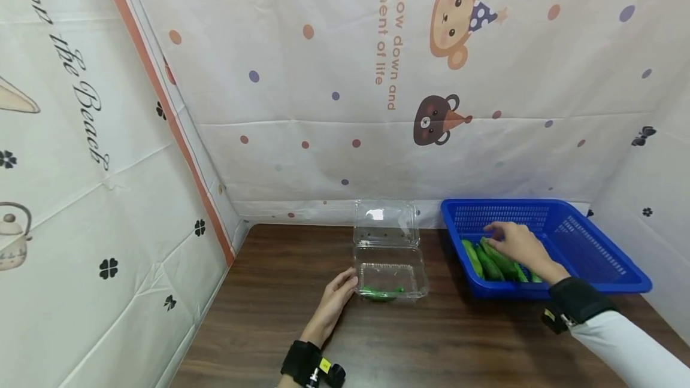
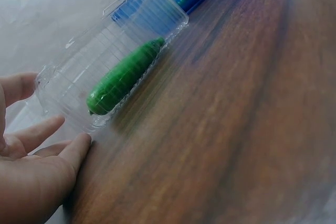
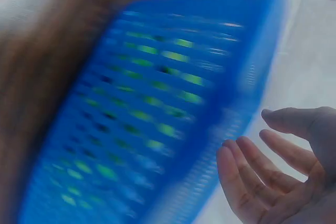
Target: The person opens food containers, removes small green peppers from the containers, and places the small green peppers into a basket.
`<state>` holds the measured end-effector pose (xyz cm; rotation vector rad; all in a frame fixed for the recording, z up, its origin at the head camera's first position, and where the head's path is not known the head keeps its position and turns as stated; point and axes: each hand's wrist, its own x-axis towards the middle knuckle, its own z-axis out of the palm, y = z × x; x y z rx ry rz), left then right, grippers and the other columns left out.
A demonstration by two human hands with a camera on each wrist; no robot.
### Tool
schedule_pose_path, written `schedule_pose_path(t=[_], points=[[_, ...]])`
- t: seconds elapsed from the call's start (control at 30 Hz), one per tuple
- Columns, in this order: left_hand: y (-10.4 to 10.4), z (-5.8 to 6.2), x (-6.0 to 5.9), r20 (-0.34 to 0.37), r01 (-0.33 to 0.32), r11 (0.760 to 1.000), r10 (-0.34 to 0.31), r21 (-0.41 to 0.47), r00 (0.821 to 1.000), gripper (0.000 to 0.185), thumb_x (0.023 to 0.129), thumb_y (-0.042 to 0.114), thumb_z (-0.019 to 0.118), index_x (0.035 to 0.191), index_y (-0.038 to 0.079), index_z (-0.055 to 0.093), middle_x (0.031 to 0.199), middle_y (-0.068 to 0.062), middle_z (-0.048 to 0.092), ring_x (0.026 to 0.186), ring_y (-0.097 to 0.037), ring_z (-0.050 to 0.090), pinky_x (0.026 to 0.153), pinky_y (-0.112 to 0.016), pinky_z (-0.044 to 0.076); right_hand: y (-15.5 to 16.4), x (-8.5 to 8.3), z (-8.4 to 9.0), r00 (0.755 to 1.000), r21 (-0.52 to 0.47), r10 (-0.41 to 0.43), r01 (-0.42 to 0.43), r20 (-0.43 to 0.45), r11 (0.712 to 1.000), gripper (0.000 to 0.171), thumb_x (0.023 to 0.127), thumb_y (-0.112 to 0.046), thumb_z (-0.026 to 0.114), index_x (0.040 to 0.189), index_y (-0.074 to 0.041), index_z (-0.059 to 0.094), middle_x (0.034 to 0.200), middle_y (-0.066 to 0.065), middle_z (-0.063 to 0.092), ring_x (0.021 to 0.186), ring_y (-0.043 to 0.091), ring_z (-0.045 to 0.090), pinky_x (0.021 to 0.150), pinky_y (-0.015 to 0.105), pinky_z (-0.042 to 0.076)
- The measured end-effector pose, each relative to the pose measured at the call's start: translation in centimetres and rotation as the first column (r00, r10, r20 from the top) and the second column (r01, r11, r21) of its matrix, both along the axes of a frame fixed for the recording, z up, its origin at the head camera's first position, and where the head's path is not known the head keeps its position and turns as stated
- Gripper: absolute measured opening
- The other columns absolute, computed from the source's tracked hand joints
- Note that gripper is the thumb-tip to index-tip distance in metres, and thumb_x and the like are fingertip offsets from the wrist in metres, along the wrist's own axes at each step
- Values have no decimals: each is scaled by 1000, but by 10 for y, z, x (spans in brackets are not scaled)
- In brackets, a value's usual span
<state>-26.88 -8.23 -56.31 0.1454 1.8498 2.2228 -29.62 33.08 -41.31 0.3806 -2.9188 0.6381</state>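
A clear plastic clamshell box (image 1: 390,271) stands with its lid raised on the wooden table. Along its near side lies one green cucumber (image 2: 125,77), small and smooth. My left hand (image 1: 335,304) rests at the box's left side, its fingertips (image 2: 79,148) at the plastic edge and the fingers spread. Over the blue basket (image 1: 609,244) hovers my right hand (image 1: 520,247), fingers loosely bent with nothing between them. Below it several green cucumbers (image 1: 489,263) lie in the basket's left part; the hand hides some of them.
The brown wooden table (image 1: 269,316) ends at a white printed cloth (image 1: 302,88) hung behind and along both sides. The basket's left wall (image 1: 458,250) rises close to the right of the box, below the raised lid (image 1: 385,220)'s height.
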Motion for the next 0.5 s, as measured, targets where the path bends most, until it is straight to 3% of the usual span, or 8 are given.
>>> schedule_pose_path(t=[0.27, 0.5], points=[[0, 0, -1, 6, -11, 1000, 11, -1, 1000, 65, 106, 31, 57, 157, -2, 34, 166, -23, 27, 155, -39, 26, 129, -51, 27, -20, -13, 44, 995, 55, 17, -12, -101, 998, 33, 96, -11, 66, 122, 10, 66, 99, 28, 72, 66, 22, 68, 50, 30, 50], [0, 0, -1, 3, 2, 1000, -2, -8, 1000, 67, 106, 33, 57, 158, -1, 33, 167, -22, 26, 155, -39, 26, 129, -52, 27, -48, -17, 73, 977, 60, 47, -35, -209, 998, 33, 96, -11, 68, 126, 5, 68, 114, 30, 70, 97, 42, 69, 71, 53, 61]])
